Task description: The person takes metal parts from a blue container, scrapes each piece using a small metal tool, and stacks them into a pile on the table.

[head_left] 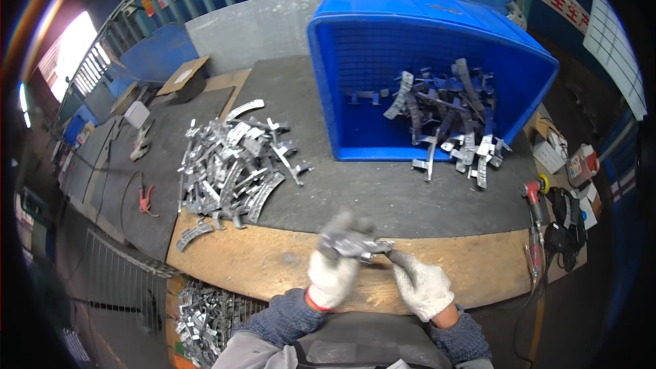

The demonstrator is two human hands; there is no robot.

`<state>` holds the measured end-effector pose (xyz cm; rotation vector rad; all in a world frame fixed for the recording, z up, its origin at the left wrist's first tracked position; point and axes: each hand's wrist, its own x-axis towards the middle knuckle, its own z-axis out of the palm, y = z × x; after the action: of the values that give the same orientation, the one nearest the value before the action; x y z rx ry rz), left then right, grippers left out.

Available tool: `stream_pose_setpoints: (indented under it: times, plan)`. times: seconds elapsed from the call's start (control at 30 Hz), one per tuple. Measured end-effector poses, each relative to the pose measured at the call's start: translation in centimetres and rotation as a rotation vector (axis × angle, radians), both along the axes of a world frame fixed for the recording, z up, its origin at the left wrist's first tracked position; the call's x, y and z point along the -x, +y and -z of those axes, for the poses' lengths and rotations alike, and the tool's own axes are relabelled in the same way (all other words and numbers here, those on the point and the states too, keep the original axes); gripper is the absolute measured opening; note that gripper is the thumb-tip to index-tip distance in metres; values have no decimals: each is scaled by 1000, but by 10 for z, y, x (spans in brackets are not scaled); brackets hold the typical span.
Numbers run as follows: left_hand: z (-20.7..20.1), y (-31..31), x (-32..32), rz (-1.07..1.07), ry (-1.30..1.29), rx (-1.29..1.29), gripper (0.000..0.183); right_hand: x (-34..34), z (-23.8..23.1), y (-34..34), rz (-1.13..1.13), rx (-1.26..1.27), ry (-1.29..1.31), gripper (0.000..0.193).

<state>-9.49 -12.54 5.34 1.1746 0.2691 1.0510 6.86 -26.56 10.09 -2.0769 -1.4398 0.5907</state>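
A person in white knitted work gloves holds one small grey metal bracket (355, 244) over the bare wooden front edge of a workbench (273, 263), just below the dark mat (383, 198) that covers the rest of the bench. The left hand (333, 268) is closed around the bracket from beneath, fingers curled over it; the right hand (420, 285) pinches its near end between fingertips. The piece looks flat and slightly curved, dull silver with a notched or toothed edge, though motion blur hides finer detail. Handling it well likely means keeping the left hand's hold firm while the right turns the part, with fingers kept off the sharp stamped edges. Beyond the hands, to the left on the mat, lies a loose heap of similar silver brackets (232, 164). Further back and right, a blue plastic crate (424, 68) tipped on its side spills more brackets (451, 130) onto the mat.
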Motion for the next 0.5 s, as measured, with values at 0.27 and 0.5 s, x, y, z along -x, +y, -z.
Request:
stream_pose_setpoints:
  times: [0.27, 0.5]
  plan:
    - [4, -27, -7, -98, 524, -603, 65, -1, 58, -2, 112, 11, 543, 26]
    - [27, 23, 46, -487, 684, -919, 58, 5, 28, -5, 138, 204, 821, 28]
